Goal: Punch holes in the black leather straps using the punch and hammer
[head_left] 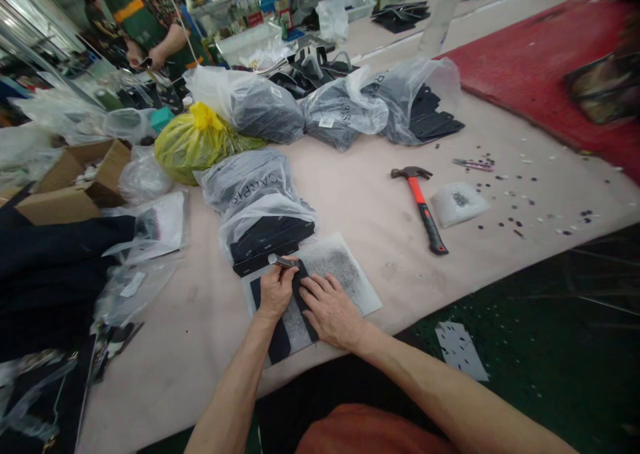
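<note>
A metal punch (283, 261) is gripped in my left hand (276, 290), tilted over dark strips on a white board (364, 287). My right hand (334, 311) lies with its fingers spread on the edge of one dark strip (306, 321) and the speckled board. Another dark strip (279, 345) lies beneath my left wrist. Just beyond the board, a plastic bag (260, 194) holds a stack of black pieces (273, 234). To the right lies a hammer (423, 210) with a red and black handle, beside a white block (459, 204).
Filled plastic bags (340, 111) and a yellow bag (193, 144) line the far side. A cardboard box (75, 181) and dark fabric (55, 267) are at the left. Tweezers (473, 165) and small scraps lie right. A person (155, 34) stands across the table.
</note>
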`<state>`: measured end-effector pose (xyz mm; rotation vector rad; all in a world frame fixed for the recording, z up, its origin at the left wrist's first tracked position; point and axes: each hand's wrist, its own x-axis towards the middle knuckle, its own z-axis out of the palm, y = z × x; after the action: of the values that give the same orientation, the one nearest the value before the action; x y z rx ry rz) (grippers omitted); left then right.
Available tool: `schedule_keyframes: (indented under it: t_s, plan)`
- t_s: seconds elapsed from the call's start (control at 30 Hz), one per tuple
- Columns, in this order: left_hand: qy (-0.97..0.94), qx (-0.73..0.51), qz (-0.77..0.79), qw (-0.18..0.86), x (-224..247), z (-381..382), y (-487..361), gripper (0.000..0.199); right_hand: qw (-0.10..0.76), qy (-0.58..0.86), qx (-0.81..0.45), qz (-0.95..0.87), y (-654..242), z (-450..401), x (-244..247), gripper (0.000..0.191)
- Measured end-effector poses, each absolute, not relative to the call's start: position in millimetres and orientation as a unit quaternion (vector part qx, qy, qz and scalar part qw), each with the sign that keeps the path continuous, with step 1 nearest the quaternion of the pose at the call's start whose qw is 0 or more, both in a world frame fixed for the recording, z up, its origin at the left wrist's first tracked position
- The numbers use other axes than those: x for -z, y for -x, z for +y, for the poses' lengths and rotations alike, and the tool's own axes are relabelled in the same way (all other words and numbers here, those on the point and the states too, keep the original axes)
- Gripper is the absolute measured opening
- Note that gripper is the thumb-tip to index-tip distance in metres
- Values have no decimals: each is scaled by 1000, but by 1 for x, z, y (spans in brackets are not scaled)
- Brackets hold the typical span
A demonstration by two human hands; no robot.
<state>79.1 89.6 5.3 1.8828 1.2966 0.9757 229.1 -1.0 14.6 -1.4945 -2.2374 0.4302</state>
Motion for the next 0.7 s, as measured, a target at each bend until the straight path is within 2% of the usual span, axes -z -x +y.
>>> schedule_keyframes:
  t_s: [0.27,0.4,0.5,0.57,0.63,0.7]
  plan:
    - [-764,-370,472,238,6,93,-81,13,224,528,-171,-801,-229,-3,-13,49]
    - [-783,-357,462,213,5,94,-82,13,292,512,-193,-784,-249,-2,-17,42]
    - [-784,-357,466,201,6,93,-82,14,363,576,-141,-718,-297,5,-15,34]
    - [-782,-358,471,196,7,93,-82,15,377,654,-75,-651,-343,12,-11,30]
    - [-779,-358,474,200,7,92,-81,15,331,736,-10,-590,-393,18,-3,32]
    - [-774,-357,477,215,7,92,-80,15,239,817,11,-525,-435,23,5,40]
